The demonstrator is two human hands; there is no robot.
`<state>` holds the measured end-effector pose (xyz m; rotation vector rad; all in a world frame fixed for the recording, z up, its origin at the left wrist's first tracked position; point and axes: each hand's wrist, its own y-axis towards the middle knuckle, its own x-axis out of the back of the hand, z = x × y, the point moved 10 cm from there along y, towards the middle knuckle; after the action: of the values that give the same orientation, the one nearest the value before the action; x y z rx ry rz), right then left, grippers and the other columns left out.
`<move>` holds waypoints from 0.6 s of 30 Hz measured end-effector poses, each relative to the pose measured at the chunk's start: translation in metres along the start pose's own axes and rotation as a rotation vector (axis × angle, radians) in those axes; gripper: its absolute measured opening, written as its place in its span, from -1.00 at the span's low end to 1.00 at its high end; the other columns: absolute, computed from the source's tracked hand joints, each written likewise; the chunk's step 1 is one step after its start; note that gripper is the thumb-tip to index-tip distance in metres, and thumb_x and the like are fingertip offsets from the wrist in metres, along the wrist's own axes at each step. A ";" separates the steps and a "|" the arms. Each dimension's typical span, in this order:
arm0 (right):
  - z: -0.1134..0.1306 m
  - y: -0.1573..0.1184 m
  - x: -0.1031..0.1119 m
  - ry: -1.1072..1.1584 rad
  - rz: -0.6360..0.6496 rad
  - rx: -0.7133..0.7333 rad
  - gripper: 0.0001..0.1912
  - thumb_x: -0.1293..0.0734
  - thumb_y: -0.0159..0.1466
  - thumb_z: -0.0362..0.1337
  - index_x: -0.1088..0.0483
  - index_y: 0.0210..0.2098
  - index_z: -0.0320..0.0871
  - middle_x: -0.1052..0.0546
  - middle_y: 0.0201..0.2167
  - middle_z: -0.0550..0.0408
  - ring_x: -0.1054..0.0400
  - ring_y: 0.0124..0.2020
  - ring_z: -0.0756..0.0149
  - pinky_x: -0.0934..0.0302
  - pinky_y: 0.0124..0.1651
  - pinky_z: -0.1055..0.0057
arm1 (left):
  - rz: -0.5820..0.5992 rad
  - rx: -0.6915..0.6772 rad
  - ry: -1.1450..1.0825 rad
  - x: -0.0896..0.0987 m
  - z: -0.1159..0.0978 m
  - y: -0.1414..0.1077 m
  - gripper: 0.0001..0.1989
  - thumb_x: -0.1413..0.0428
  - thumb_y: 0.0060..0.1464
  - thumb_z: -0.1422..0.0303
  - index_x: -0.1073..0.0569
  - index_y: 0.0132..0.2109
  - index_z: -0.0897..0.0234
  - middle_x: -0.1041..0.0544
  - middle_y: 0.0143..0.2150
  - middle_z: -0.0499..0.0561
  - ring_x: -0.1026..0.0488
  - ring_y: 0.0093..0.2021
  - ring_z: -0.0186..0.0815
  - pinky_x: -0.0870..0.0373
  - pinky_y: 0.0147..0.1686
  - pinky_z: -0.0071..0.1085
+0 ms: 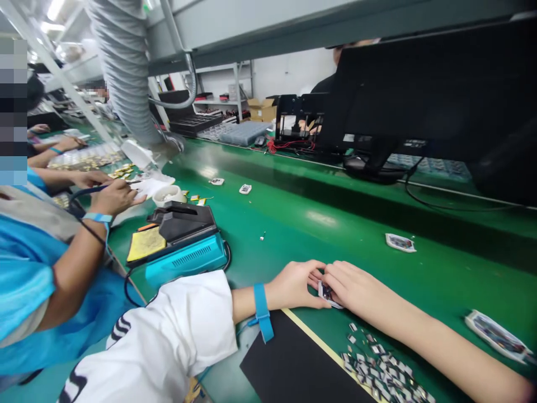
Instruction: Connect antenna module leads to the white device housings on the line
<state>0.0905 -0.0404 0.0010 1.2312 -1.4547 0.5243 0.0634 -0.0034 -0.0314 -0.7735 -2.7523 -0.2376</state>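
Observation:
A small white casing with dark electronic parts inside (328, 295) is between my two hands, low over the green bench. My left hand (296, 284), with a blue strap on its wrist, is closed on the casing's left side, thumb below and fingers above. My right hand (350, 284) is closed over the casing from the right, its fingertips at the inner parts and partly hidden. Just below my right forearm lies a pile of small silver parts (384, 361). Beside the pile is a black mat (308, 361) with a yellow edge.
Similar open casings lie along the bench, one at far right (497, 334) and one behind my right hand (400, 242). A teal soldering station (187, 258) with a yellow sponge (146, 244) stands left. A co-worker's hands (113, 196) work beyond it. A monitor (411, 106) stands behind.

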 end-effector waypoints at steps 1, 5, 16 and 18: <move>0.001 0.000 -0.004 -0.010 0.014 0.022 -0.89 -0.16 0.14 -0.46 -0.30 -0.45 -0.26 -0.31 -0.51 0.03 -0.18 -0.45 0.30 -0.16 -0.39 0.33 | -0.002 -0.002 0.003 0.000 0.000 0.000 -0.40 -0.27 -0.40 0.46 -0.29 -0.10 0.36 -0.45 -0.32 0.03 -0.45 -0.33 -0.30 -0.45 -0.24 -0.35; 0.005 -0.004 -0.005 0.011 0.021 0.075 -0.85 -0.13 0.16 -0.47 -0.31 -0.43 -0.24 -0.34 -0.50 0.02 -0.21 -0.45 0.30 -0.18 -0.37 0.32 | -0.021 -0.008 0.015 0.002 0.001 0.000 -0.39 -0.27 -0.40 0.47 -0.29 -0.09 0.36 -0.44 -0.34 0.02 -0.46 -0.35 -0.30 -0.45 -0.25 -0.34; -0.083 0.134 0.013 0.307 0.056 -0.048 -0.66 -0.08 0.09 -0.57 -0.32 -0.22 -0.19 -0.43 -0.26 0.00 -0.28 -0.26 0.29 -0.21 -0.22 0.34 | -0.124 0.047 -0.055 0.010 0.015 0.003 -0.46 -0.24 -0.25 0.42 -0.31 -0.05 0.36 -0.43 -0.19 0.08 -0.42 -0.19 -0.25 -0.39 -0.14 -0.32; -0.092 0.191 -0.006 0.292 0.034 -0.052 -0.48 -0.08 -0.04 -0.68 -0.33 -0.18 -0.15 -0.43 -0.17 0.03 -0.29 -0.21 0.24 -0.21 -0.20 0.31 | -0.108 0.058 -0.018 0.036 0.014 -0.001 -0.66 -0.10 -0.03 0.33 -0.32 -0.07 0.28 -0.39 -0.13 0.06 -0.38 -0.16 -0.29 -0.37 -0.14 -0.32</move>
<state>-0.0381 0.1087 0.0803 1.0421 -1.2348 0.6559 0.0300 0.0165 -0.0341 -0.6165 -2.8080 -0.1717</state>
